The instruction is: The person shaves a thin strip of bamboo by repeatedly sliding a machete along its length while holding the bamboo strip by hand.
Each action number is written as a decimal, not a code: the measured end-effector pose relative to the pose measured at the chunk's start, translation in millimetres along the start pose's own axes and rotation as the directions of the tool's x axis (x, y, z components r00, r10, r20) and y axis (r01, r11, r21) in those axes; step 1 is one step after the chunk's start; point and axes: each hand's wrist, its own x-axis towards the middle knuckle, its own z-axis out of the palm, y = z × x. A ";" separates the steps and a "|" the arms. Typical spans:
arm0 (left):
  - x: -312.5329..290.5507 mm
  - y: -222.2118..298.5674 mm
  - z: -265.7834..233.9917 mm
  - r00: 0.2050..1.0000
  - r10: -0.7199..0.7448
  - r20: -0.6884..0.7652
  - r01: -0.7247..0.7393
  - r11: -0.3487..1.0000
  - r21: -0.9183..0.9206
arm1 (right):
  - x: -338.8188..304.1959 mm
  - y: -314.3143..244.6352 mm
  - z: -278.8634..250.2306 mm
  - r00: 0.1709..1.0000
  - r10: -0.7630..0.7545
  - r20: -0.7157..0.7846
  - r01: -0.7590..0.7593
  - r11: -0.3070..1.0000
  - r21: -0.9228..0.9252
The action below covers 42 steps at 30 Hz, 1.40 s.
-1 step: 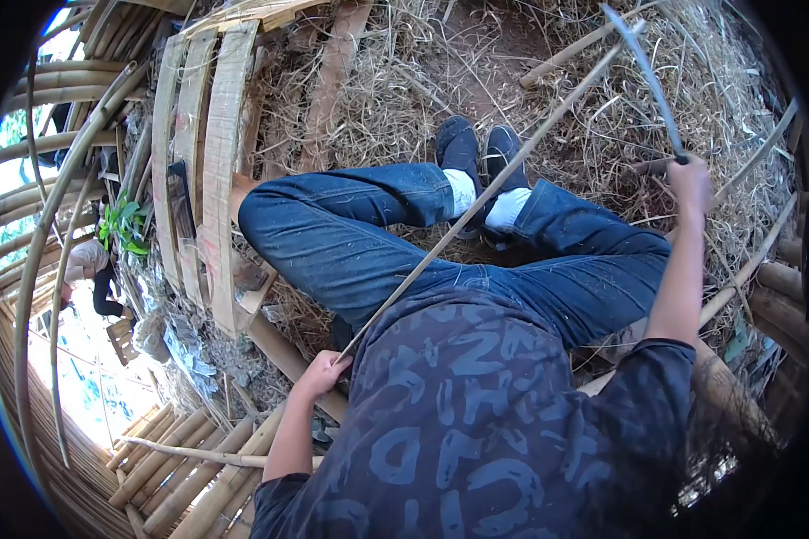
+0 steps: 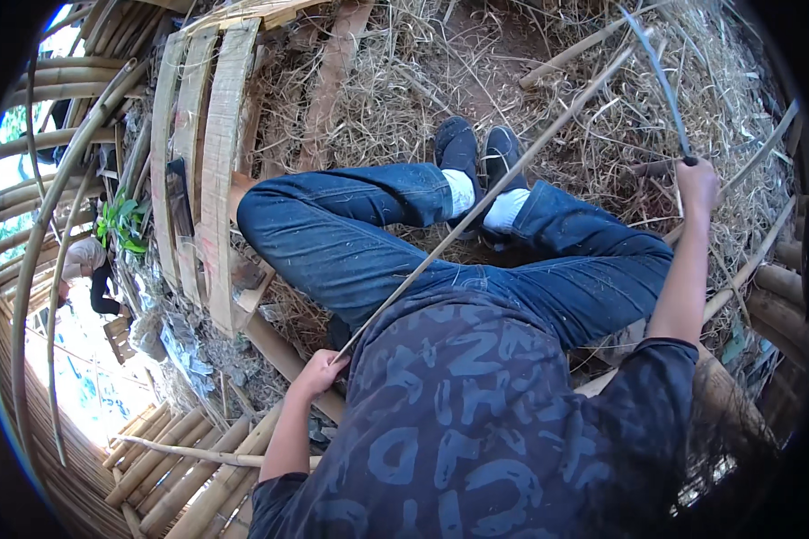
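Note:
My left hand [image 2: 316, 373] is closed around the lower end of a long, thin bamboo strip [image 2: 503, 184]. The strip slants up across my lap and past my shoes to the far right. Out to the right, my right hand [image 2: 697, 186] grips the dark handle of a long, slightly curved knife [image 2: 661, 76]. Its narrow blade points away from me, and near its far end it crosses the tip of the strip in the picture. Whether blade and strip touch there, I cannot tell.
Dry shavings [image 2: 377, 99] litter the ground around my crossed legs. A wooden plank frame [image 2: 217, 171] stands left of my knee. Bamboo poles [image 2: 184, 490] lie at lower left, others [image 2: 777, 283] at right. Another person [image 2: 88, 260] is at far left near a green plant [image 2: 124, 223].
My right hand and the knife have shifted slightly to the right. The strip's far tip has moved a little right and down; my left hand keeps its hold.

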 end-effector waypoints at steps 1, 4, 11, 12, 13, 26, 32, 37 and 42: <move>5.9 9.0 -3.4 1.000 0.020 0.018 -0.021 1.000 0.020 | 9.9 16.2 -12.9 0.999 0.001 -0.048 -0.003 0.999 -0.043; 5.1 1.0 0.0 0.996 0.086 -0.006 -0.086 0.996 0.017 | 27.1 10.4 -33.2 0.994 0.046 -0.096 -0.059 0.989 -0.138; 14.0 4.9 -8.0 0.998 0.058 0.034 -0.060 0.996 0.063 | 34.1 25.5 -71.4 0.996 0.012 -0.086 -0.037 0.955 -0.294; 15.9 -8.8 -7.1 0.995 0.093 0.036 -0.095 0.994 0.061 | 30.3 24.1 -65.8 0.995 -0.019 -0.102 -0.010 0.962 -0.274; 19.8 -16.1 -6.5 0.991 0.131 0.039 -0.133 0.989 0.059 | 23.8 18.4 -65.3 0.991 -0.049 -0.121 0.017 0.967 -0.256; -10.4 30.4 10.3 0.975 0.216 -0.058 -0.211 0.974 0.084 | 94.5 59.1 -60.3 0.966 0.168 -0.198 -0.161 0.986 0.054; 6.3 14.0 17.2 0.970 0.232 -0.072 -0.228 0.971 0.069 | 102.8 146.9 -45.6 0.951 0.307 -0.035 -0.193 0.677 0.710; 7.7 69.7 9.8 0.994 0.004 0.109 0.006 0.996 -0.091 | -37.0 96.1 -27.1 0.969 0.248 -0.001 -0.124 0.487 0.864; 4.9 132.9 -15.9 0.903 0.082 0.423 0.041 0.961 -0.274 | -152.2 -0.7 17.9 0.987 -0.028 0.156 -0.151 0.130 0.980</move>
